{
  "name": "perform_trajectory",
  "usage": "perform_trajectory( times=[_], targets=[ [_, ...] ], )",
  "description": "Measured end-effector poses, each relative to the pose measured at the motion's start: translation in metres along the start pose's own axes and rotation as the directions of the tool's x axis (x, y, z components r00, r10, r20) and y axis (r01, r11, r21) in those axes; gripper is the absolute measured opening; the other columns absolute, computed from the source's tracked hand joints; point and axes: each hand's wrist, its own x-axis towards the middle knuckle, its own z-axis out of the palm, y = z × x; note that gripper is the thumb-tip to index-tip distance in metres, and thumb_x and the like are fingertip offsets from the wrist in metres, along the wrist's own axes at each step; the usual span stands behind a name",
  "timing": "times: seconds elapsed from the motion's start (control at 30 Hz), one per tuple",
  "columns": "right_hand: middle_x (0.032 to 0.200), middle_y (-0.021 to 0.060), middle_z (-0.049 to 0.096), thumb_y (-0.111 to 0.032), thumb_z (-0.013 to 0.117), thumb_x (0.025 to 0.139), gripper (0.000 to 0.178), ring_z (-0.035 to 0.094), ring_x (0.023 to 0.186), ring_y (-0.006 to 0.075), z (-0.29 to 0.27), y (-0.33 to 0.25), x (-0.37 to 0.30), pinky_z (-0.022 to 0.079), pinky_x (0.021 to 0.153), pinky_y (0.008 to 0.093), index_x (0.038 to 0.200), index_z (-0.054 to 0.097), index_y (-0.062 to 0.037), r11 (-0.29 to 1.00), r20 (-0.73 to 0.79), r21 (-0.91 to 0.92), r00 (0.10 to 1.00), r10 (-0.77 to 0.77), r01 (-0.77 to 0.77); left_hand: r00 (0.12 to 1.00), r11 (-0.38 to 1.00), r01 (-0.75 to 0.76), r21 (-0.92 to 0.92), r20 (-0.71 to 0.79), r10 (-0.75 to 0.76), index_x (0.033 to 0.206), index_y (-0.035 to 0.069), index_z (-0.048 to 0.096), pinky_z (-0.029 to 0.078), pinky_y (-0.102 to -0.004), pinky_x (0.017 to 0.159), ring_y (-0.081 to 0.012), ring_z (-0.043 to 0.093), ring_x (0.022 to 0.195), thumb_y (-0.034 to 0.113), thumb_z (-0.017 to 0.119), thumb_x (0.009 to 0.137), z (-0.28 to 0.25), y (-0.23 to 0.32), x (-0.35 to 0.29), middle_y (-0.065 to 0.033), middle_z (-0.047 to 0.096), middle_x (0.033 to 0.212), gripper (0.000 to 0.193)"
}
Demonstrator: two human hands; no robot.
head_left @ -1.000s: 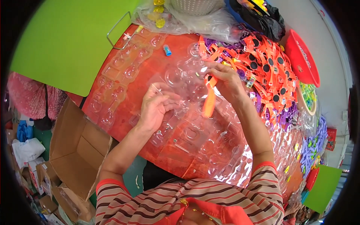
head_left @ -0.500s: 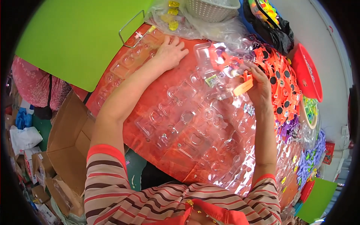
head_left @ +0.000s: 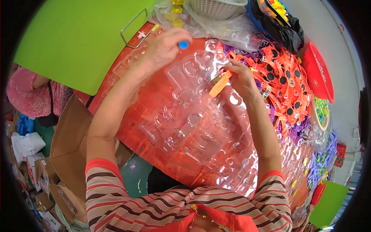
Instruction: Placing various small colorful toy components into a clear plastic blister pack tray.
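Note:
My left hand (head_left: 166, 45) is raised over the far left part of the red table (head_left: 127, 131), its fingers closed on a small round blue piece (head_left: 183, 45). In my right hand (head_left: 243, 77) an orange toy watch strap (head_left: 220, 84) is pinched, its flat end pointing toward me. Clear plastic blister trays (head_left: 193, 120) with moulded hollows lie spread beneath both hands. One tray (head_left: 185, 69) sits just left of the strap. A heap of orange toy watches (head_left: 288, 83) with black round faces rises right of my right hand.
A grey perforated basket (head_left: 218, 8) and plastic bags stand at the far edge. Red basin (head_left: 317, 73) leans by the wall on the right. Purple pieces (head_left: 322, 162) are heaped lower right. An open cardboard box (head_left: 69, 139) and a green board (head_left: 77, 42) are at left, near another person (head_left: 29, 92).
My left hand has risen from the table's far left side and now shows a blue piece. My right hand has moved left with the orange strap, and a tray there has shifted left.

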Motion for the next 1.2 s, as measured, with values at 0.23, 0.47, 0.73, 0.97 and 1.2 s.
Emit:
perform_trajectory(
  times=[0.23, 0.47, 0.73, 0.97, 1.2],
  targets=[
    [0.102, 0.0113, 0.067, -0.004, 0.053, 0.096, 0.023, 0.064, 0.085, 0.0169, 0.037, 0.017, -0.014, 0.053, 0.078, 0.0300, 0.115, 0.062, 0.0047, 0.995, 0.079, -0.032, 0.992, 0.095, -0.092, 0.931, 0.986, -0.139, 0.090, 0.352, 0.099, 0.102, 0.010, 0.070, 0.043, -0.0442, 0.098, -0.0309, 0.056, 0.116, -0.012, 0.054, 0.071, -0.006, 0.044, -0.017, -0.0089, 0.061, 0.126, 0.042],
    [0.099, 0.0108, 0.068, -0.004, 0.053, 0.095, 0.024, 0.065, 0.087, 0.0186, 0.043, 0.022, -0.029, 0.053, 0.081, 0.0311, 0.116, 0.061, 0.0051, 0.992, 0.132, -0.006, 0.983, 0.124, -0.124, 0.989, 0.992, 0.095, -0.081, 0.121, -0.085, 0.121, 0.010, 0.064, 0.040, -0.0425, 0.107, -0.0320, 0.052, 0.126, -0.004, 0.052, 0.080, -0.024, 0.054, -0.037, -0.0137, 0.061, 0.127, 0.044],
    [0.101, 0.0118, 0.068, -0.009, 0.051, 0.096, 0.028, 0.066, 0.087, 0.0200, 0.024, 0.017, 0.011, 0.057, 0.070, 0.0335, 0.118, 0.059, 0.0061, 0.983, 0.034, -0.178, 0.999, -0.031, 0.036, 0.939, 0.935, 0.333, 0.119, -0.128, -0.318, 0.118, 0.004, 0.062, 0.044, -0.0403, 0.101, -0.0319, 0.057, 0.117, 0.000, 0.051, 0.083, -0.059, 0.079, -0.088, -0.0160, 0.061, 0.123, 0.037],
    [0.101, 0.0140, 0.067, -0.008, 0.048, 0.097, 0.029, 0.066, 0.084, 0.0213, 0.022, 0.013, 0.070, 0.056, 0.064, 0.0320, 0.118, 0.058, 0.0084, 0.958, 0.058, -0.285, 0.997, 0.045, -0.027, 0.931, 0.865, 0.332, 0.377, 0.018, -0.365, 0.119, 0.006, 0.062, 0.038, -0.0480, 0.104, -0.0361, 0.051, 0.123, 0.003, 0.059, 0.081, -0.042, 0.122, -0.153, -0.0173, 0.055, 0.130, 0.038],
    [0.102, 0.0119, 0.067, -0.006, 0.054, 0.094, 0.030, 0.066, 0.084, 0.0208, 0.025, 0.019, 0.097, 0.056, 0.071, 0.0323, 0.121, 0.057, 0.0066, 0.938, -0.007, -0.337, 0.996, -0.087, 0.080, 0.886, 0.858, 0.287, 0.426, 0.222, -0.407, 0.127, 0.009, 0.059, 0.034, -0.0584, 0.104, -0.0433, 0.044, 0.129, 0.018, 0.065, 0.085, -0.009, 0.163, -0.176, -0.0219, 0.047, 0.140, 0.044]
  ],
)
